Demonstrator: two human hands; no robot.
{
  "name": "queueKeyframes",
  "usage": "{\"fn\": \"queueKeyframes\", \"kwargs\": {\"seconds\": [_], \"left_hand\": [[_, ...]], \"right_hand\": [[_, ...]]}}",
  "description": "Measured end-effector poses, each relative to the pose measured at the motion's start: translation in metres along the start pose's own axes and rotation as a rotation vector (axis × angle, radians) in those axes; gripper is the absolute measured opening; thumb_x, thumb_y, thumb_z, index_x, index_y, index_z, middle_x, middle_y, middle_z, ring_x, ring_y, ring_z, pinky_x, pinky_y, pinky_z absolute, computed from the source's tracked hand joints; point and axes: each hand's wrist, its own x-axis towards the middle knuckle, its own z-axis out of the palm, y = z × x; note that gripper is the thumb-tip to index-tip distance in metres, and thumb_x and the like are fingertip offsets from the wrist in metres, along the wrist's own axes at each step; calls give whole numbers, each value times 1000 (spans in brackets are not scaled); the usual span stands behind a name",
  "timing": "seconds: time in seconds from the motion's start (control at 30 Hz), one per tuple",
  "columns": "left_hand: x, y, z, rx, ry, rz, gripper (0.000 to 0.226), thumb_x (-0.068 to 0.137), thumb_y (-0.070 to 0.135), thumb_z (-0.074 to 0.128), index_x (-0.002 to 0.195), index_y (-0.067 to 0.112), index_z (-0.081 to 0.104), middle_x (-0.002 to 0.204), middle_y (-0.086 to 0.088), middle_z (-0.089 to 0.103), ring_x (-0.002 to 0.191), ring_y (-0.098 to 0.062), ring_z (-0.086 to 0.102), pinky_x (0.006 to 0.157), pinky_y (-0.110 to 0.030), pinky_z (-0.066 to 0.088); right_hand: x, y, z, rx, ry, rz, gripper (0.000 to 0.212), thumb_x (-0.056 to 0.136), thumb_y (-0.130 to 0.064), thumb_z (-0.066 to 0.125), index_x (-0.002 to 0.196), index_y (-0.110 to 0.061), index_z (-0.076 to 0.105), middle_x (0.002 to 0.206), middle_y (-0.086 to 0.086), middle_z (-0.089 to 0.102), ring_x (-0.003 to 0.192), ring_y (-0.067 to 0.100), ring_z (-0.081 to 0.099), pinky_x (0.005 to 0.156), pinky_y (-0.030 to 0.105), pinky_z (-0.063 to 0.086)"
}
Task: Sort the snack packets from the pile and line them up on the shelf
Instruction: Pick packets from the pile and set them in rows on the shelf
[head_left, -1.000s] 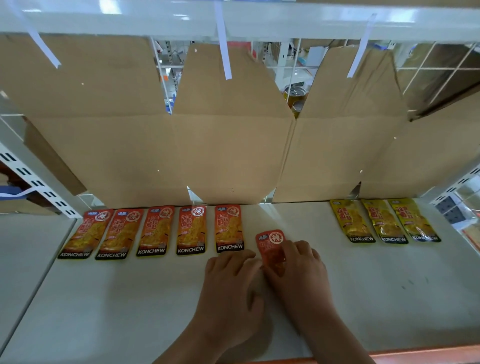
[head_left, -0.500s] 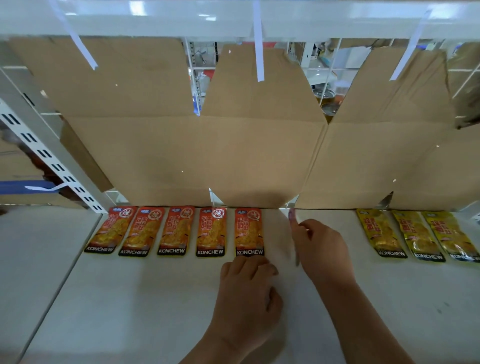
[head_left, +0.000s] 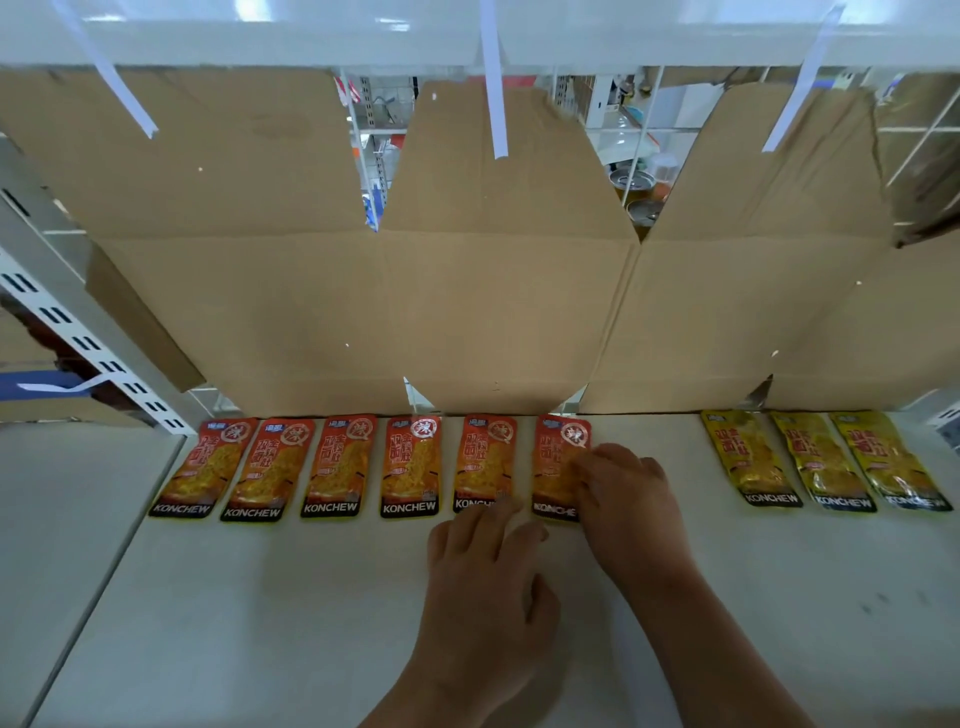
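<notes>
Several orange snack packets (head_left: 410, 465) lie side by side in a row along the back of the white shelf (head_left: 260, 623). Three yellow packets (head_left: 826, 460) form a second row at the right. My right hand (head_left: 628, 499) covers the right edge of the last orange packet (head_left: 556, 462), its curled fingers holding that packet, which lies flat at the row's right end. My left hand (head_left: 483, 566) rests on the shelf with fingers stretched forward, the fingertips touching the bottom edge of the neighbouring orange packet (head_left: 485, 457).
Flattened cardboard sheets (head_left: 493, 301) stand against the wire back of the shelf, right behind the packets. A white slotted upright (head_left: 88, 343) slants at the left. The upper shelf's edge (head_left: 467, 31) hangs overhead with white tape strips. No pile is in view.
My right hand carried an orange packet from the shelf's middle up to the back and laid it at the right end of the orange row. My left hand slid forward a little.
</notes>
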Motion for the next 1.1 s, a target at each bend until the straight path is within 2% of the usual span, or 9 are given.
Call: {"fn": "queueKeyframes", "kwargs": {"seconds": [0.07, 0.13, 0.27, 0.37, 0.47, 0.6, 0.77, 0.9, 1.1], "left_hand": [[0, 1, 1, 61, -57, -32, 49, 73, 37, 63, 121, 27, 63, 144, -3, 55, 134, -29, 47, 105, -48, 41], [1, 2, 2, 119, -115, -63, 53, 74, 40, 60, 125, 27, 62, 147, -5, 53, 138, -31, 45, 108, -51, 40], [3, 2, 4, 150, -155, -74, 53, 74, 42, 58, 124, 25, 64, 143, -7, 58, 136, -34, 50, 108, -50, 35], [2, 2, 5, 128, -166, -72, 51, 77, 41, 57, 125, 24, 63, 140, -7, 61, 132, -33, 54, 106, -51, 46], [2, 2, 5, 121, -173, -77, 52, 78, 42, 55, 127, 26, 61, 141, -5, 61, 133, -30, 54, 109, -49, 46], [4, 3, 6, 144, -172, -70, 53, 77, 43, 56, 127, 26, 62, 141, -4, 60, 134, -29, 53, 114, -42, 34], [3, 2, 6, 135, -184, -84, 53, 79, 43, 55, 129, 25, 63, 142, -4, 60, 135, -29, 53, 111, -48, 46], [3, 2, 7, 120, -160, -63, 53, 78, 41, 56, 127, 23, 63, 141, -5, 61, 135, -29, 54, 110, -48, 46], [3, 2, 7, 117, -153, -57, 54, 79, 41, 57, 130, 24, 62, 146, -4, 57, 140, -26, 47, 115, -45, 41]], "right_hand": [[2, 1, -4, 25, 38, 25, 35, 84, -22, 43, 104, -22, 72, 117, -1, 67, 90, 31, 56, 75, 40, 51], [2, -3, -9, 31, 58, 24, 34, 85, -17, 49, 111, -20, 72, 126, 2, 65, 96, 33, 56, 79, 43, 53], [-5, -15, -8, 10, 14, -95, 36, 89, -32, 58, 123, -23, 66, 131, -2, 62, 100, 30, 57, 81, 43, 53], [-9, -17, 0, -16, 33, -102, 38, 87, -34, 73, 122, -20, 69, 129, 1, 65, 100, 33, 60, 80, 45, 53], [-7, -17, 3, -32, 55, -106, 41, 87, -35, 74, 124, -20, 69, 129, 1, 65, 101, 33, 60, 80, 46, 53], [-5, -18, 4, -38, 88, -125, 40, 86, -33, 76, 123, -21, 69, 129, 1, 66, 99, 34, 61, 78, 46, 53], [-6, -17, 9, -53, 126, -134, 43, 82, -32, 79, 122, -20, 69, 129, 2, 66, 97, 34, 61, 76, 46, 53], [-7, -14, 13, -41, 155, -140, 43, 81, -31, 81, 121, -21, 68, 127, 1, 66, 96, 35, 60, 73, 46, 53], [-8, -11, 17, -56, 145, -128, 49, 83, -36, 79, 127, -20, 67, 131, 3, 65, 102, 35, 61, 77, 48, 54]]}}
